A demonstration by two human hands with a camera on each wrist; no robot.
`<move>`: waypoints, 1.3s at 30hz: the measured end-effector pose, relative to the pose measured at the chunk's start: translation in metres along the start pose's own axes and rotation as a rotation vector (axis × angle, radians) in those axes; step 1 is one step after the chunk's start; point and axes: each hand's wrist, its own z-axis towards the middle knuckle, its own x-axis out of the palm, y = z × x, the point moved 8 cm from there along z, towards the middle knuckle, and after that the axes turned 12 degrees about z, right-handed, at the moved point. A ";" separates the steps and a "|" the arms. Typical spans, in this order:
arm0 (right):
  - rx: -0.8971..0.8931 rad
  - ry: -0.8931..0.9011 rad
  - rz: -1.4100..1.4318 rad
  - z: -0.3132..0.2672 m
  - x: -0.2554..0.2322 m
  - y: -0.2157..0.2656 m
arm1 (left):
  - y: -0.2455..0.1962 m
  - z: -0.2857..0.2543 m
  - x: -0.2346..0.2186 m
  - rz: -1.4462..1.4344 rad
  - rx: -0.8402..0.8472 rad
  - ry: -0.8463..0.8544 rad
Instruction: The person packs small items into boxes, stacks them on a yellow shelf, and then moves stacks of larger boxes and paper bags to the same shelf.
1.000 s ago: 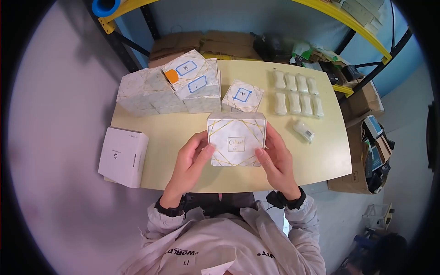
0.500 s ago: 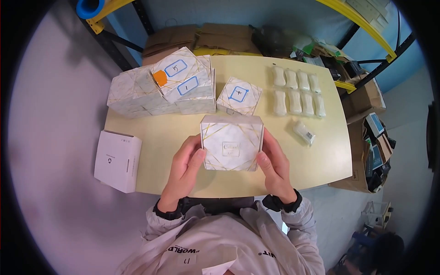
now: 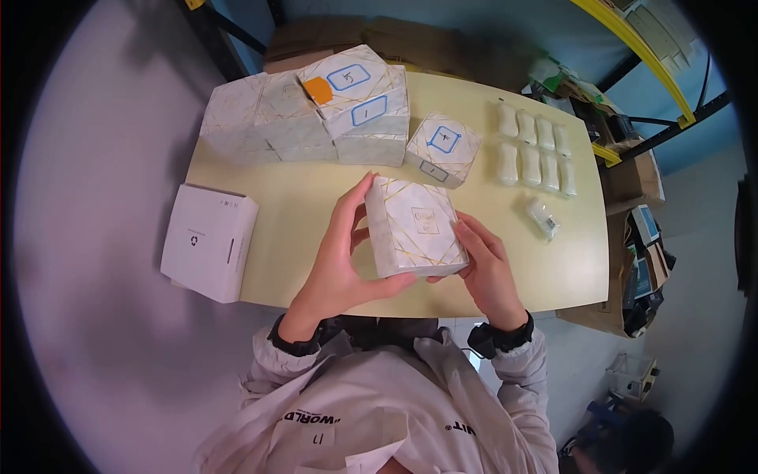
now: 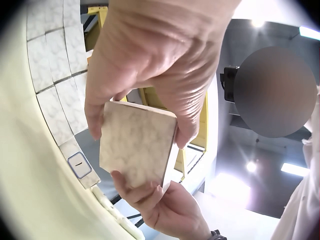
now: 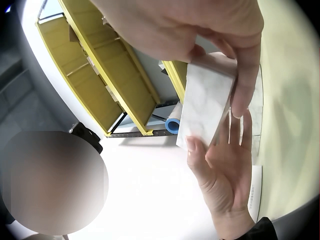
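Observation:
A marbled white box (image 3: 420,225) with gold lines and gold lettering is held tilted above the table. My right hand (image 3: 489,272) grips its right side, thumb on the top face. My left hand (image 3: 335,265) spans the left side, thumb at the near edge and fingers at the far left corner. In the left wrist view the box (image 4: 137,145) shows a plain marbled face between the left hand (image 4: 155,55) and the right hand (image 4: 165,210). In the right wrist view the box (image 5: 207,100) is edge-on, with the left hand's thumb touching its lower corner.
Behind stand stacked marbled boxes (image 3: 304,118) and a separate box marked 4 (image 3: 446,146). A plain white box (image 3: 207,245) lies at the left table edge. Two rows of white wrapped packets (image 3: 530,150) and a single packet (image 3: 542,219) lie at the right of the table (image 3: 553,276).
The held box has turned and tilted, showing its left side. My left hand has shifted from the side to the corners, its thumb now at the near edge. The head view has moved.

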 end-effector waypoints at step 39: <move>-0.913 0.209 -1.068 -0.037 0.048 0.042 | 0.000 0.001 -0.009 0.125 0.029 -0.019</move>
